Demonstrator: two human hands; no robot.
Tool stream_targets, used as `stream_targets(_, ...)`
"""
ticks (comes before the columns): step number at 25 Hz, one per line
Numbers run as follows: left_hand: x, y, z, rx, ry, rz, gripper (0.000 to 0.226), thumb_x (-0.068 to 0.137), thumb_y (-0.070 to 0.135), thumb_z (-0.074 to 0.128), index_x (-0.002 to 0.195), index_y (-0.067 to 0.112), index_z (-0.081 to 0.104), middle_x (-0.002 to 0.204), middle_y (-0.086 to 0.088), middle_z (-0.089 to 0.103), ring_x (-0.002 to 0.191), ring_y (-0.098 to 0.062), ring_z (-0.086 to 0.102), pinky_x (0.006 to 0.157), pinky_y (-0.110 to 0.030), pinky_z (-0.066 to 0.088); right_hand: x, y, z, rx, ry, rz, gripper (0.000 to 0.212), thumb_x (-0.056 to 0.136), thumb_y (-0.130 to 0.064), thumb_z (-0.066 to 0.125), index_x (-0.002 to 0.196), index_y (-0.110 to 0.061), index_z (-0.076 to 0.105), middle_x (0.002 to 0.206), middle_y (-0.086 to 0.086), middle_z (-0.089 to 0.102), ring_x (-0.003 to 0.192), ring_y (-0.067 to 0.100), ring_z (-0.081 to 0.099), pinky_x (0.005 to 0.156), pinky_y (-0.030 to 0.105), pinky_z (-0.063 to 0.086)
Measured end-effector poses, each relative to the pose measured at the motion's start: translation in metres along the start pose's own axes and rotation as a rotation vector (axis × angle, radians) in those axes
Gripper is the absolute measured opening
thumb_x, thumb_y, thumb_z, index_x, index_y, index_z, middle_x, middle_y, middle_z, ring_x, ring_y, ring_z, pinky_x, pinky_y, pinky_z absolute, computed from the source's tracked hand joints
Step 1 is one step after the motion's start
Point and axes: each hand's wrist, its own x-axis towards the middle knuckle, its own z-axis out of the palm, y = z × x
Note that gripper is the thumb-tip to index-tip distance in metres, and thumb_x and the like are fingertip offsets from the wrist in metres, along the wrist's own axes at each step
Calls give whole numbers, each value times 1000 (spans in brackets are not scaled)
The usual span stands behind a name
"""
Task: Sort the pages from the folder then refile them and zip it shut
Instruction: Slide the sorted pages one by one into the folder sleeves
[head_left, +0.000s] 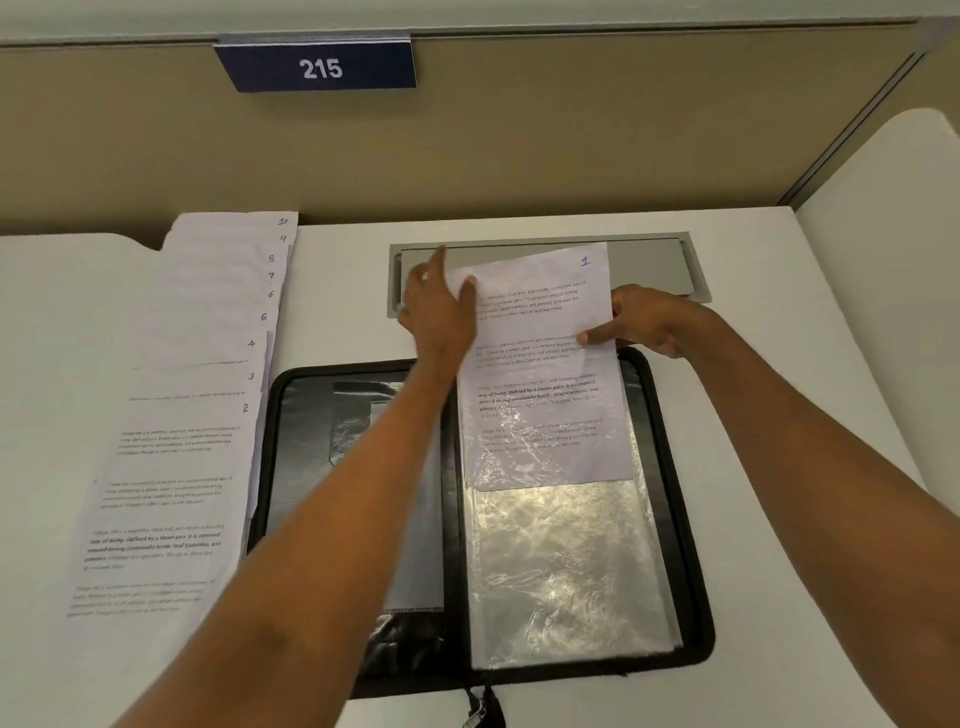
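A black zip folder (685, 519) lies open on the desk, with clear plastic sleeves (566, 571) on its right half. The page numbered 1 (540, 322) stands partway inside the top sleeve, its upper half sticking out beyond the folder. My left hand (436, 306) holds the page's top left edge, thumb on the front. At the page's right edge my right hand (644, 319) pinches it, thumb on the print. The other pages (197, 395), numbered 2 up to 10, lie fanned out left of the folder.
A grey cable hatch (654, 265) is set into the white desk (343, 291) behind the folder. A beige partition (519, 145) with a blue "215" sign (319, 67) rises at the back. The zip puller (483, 712) hangs at the folder's near edge.
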Motion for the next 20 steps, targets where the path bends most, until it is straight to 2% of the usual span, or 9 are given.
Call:
stream_targets(1,16,-6,-10,-101,-51,-4,49,102,29,64,149,22,52,144,-10,56,133,-27,53,113,-50,43,-1,2,-1,15,-8,-8,28,84,-8,81,106,-23,72,107,-7,76,105,17,71,86,29,58)
stream_targets(3,32,-15,-25,-307,-178,17,28,99,16,69,127,16,69,113,-4,70,104,-21,66,96,-46,59,-1,4,-2,38,12,-19,31,84,-10,81,112,-19,72,111,-5,76,107,18,71,88,30,58)
stream_targets(5,33,-19,-35,-284,-260,67,14,97,10,71,109,15,75,93,0,68,84,-15,63,76,-33,60,3,5,-2,81,88,-43,31,88,-12,78,118,-13,71,114,-2,76,106,19,72,96,37,58)
stream_targets(7,27,-24,-38,-206,-321,97,11,97,12,72,106,14,75,93,-2,71,80,-13,62,66,-24,56,6,5,-2,99,168,-74,27,92,-12,75,118,-9,71,112,0,76,105,20,72,101,42,56)
stream_targets(11,15,-43,-34,-27,-379,169,15,97,16,72,112,13,75,104,-4,73,89,-16,65,73,-26,54,-1,9,-4,-117,120,-100,32,89,-13,79,120,-13,71,104,-4,77,103,23,73,99,39,56)
stream_targets(14,7,-50,-35,63,-422,178,18,99,20,70,116,14,72,94,-4,67,78,-17,61,67,-23,49,-10,12,-2,-187,19,-134,62,77,-18,90,131,-23,58,111,-4,73,103,18,71,91,34,59)
stream_targets(16,4,-52,-35,96,-435,184,20,99,23,70,118,16,69,85,-3,63,70,-15,57,62,-21,46,-12,17,3,-289,-74,-146,83,73,-13,92,141,-30,48,122,-11,69,107,10,67,92,31,56)
stream_targets(17,3,-52,-35,95,-439,188,21,98,24,71,118,17,68,83,-1,61,68,-14,56,61,-21,45,-12,21,5,-352,-87,-154,86,73,-10,91,143,-31,46,124,-14,66,108,8,65,93,31,54)
stream_targets(20,0,-50,-35,63,-436,210,21,99,21,71,118,16,67,86,-4,64,69,-17,58,62,-23,47,-11,30,6,-435,43,-186,73,77,-11,89,140,-24,53,119,-7,67,102,17,65,91,35,53)
